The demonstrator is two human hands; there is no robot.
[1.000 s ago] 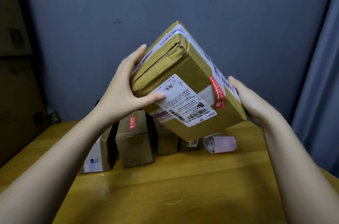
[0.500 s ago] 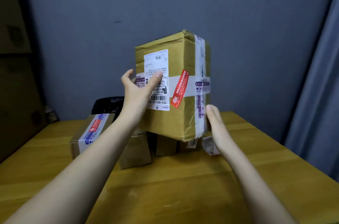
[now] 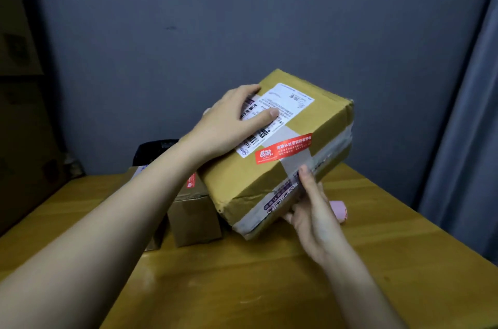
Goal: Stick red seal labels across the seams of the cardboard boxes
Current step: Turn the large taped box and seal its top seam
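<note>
I hold a large brown cardboard box (image 3: 242, 177) tilted above the back of the wooden table (image 3: 269, 288). A red seal label (image 3: 284, 148) lies across the grey tape seam on its top face, beside a white shipping label (image 3: 285, 105). My left hand (image 3: 229, 123) rests flat on the top face, thumb on the shipping label. My right hand (image 3: 310, 210) supports the near right side from below, one fingertip touching the taped edge. A pink roll of labels (image 3: 339, 210) lies on the table behind my right hand.
Smaller cardboard boxes (image 3: 195, 214) stand under and left of the held box, one with a red label (image 3: 191, 180) on it. A black bag (image 3: 153, 149) sits behind them against the grey wall. A curtain (image 3: 469, 140) hangs at the right; stacked cartons (image 3: 18, 113) at the left.
The box has been turned from upright to lying tilted, and lowered toward the right. My left hand now sits on its top face; my right hand has moved under its right side.
</note>
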